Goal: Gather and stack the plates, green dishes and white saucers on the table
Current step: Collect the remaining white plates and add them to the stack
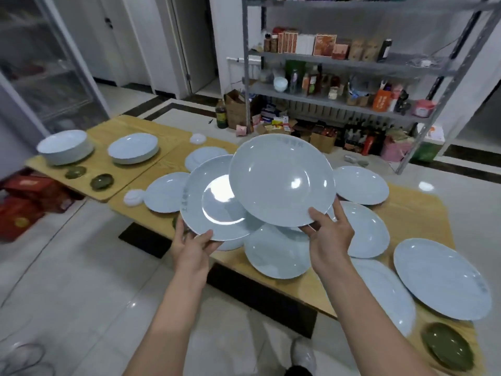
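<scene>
The right plate (282, 180), in the right fingers (317, 214), is pale blue-grey with a faint grey print on the rim farthest from them; the left plate (198, 204), in the left fingers (208, 236), matches, with grey characters on the rim just above them. The table (414, 213) is yellow wood-grain. The dish (447, 346) right of the right fingers is olive green, as are 2 dishes (101, 181) far left of the left fingers; the saucer (133, 197) nearer them is white.

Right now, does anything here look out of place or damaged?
Nothing broken or spilled. The deep plate in the right hand overlaps the rimmed plate in the left hand, and a table plate sits close to the front edge.
</scene>
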`<move>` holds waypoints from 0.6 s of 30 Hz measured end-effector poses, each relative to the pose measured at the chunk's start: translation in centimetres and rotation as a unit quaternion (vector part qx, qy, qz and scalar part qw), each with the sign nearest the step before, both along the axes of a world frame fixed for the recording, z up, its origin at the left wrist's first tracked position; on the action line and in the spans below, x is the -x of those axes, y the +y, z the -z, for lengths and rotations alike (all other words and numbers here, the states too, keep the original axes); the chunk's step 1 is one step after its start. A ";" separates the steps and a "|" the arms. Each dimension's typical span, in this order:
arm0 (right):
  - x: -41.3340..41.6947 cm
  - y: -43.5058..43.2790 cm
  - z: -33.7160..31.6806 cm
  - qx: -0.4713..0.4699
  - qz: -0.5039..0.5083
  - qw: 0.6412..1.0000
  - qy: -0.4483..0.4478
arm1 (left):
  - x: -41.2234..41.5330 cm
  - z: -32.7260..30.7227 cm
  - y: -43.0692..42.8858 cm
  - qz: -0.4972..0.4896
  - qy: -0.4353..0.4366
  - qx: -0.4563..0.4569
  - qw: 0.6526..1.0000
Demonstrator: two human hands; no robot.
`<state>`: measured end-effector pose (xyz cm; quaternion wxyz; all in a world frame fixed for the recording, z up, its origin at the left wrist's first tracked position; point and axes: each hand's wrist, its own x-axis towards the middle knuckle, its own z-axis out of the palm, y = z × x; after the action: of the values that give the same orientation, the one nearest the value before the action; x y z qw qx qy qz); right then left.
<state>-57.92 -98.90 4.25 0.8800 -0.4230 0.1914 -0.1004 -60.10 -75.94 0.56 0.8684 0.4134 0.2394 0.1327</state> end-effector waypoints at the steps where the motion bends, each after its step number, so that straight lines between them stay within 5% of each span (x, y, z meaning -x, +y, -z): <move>1: 0.0 1.2 -0.1 0.002 -0.011 1.000 -0.002 | 0.7 0.0 1.3 -0.016 0.002 0.000 1.000; 18: -10.0 19.1 1.2 0.000 -0.125 0.992 0.014 | -3.7 1.7 18.1 -0.145 0.021 -0.011 0.989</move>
<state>-47.95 -79.81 3.07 0.8829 -0.4449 0.1493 0.0163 -56.44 -57.86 -1.18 0.8302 0.3864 0.3136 0.2512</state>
